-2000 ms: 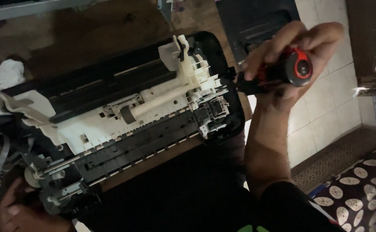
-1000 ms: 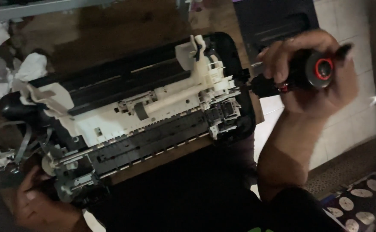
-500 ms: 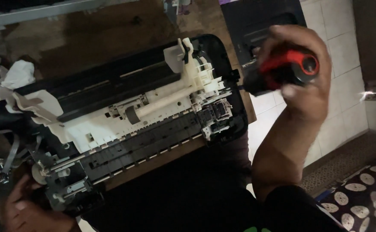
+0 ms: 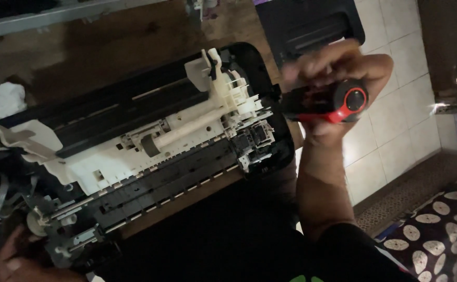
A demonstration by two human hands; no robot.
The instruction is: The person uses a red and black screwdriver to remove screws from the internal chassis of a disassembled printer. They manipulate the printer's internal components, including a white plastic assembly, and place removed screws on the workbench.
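My left hand (image 4: 17, 261) is cut off at the bottom edge. My right hand (image 4: 333, 78) is blurry and hides the screwdriver (image 4: 338, 102) shaft.

Bare tiled floor (image 4: 395, 125) beside printer (image 4: 150, 141)

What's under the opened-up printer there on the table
Under the opened printer a brown wooden table shows behind it. At its near left corner, the left hand grips it from below. The printer's body covers whatever lies directly beneath it.
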